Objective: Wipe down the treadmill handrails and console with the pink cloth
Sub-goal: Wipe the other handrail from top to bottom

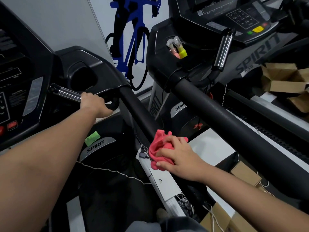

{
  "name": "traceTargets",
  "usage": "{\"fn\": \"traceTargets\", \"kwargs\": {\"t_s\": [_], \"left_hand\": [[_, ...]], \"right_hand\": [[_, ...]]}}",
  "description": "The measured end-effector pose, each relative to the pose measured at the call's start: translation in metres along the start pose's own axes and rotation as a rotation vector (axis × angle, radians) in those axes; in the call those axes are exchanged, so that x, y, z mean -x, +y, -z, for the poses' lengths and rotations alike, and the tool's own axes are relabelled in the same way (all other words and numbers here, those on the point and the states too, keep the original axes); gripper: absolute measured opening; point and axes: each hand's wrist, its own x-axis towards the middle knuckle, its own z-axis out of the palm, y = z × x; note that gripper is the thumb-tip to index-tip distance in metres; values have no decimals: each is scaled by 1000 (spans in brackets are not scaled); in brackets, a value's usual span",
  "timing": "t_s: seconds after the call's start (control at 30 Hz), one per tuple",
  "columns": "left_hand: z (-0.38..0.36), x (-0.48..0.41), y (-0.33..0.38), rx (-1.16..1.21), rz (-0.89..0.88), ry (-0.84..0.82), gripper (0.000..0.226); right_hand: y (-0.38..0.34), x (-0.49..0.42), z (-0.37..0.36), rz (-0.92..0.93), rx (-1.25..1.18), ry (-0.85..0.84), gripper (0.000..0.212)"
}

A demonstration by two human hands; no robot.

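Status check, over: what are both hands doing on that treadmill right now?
Left hand grips the chrome grip. Right hand holds pink cloth against black handrail. Thin white cord strung just below cloth.

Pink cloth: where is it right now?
Head view, lower centre-right: the pink cloth is bunched under the right hand, pressed on the lower end of the near treadmill's black handrail. The left hand grips the chrome grip bar up-left.
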Motion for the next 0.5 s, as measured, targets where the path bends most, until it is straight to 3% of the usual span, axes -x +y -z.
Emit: {"fn": "traceTargets", "kwargs": {"t_s": [0.23,0.4,0.5], "left_hand": [[5,4,-2,-17,-30,-23,48],[8,7,-2,-37,-14,-44,52],[7,7,-1,-44,-11,-52,51]], "right_hand": [[13,-10,17,-55,-279,-75,35],[-11,-12,0,14,31,31,30],[0,13,-4,86,-35,3,40]]}}
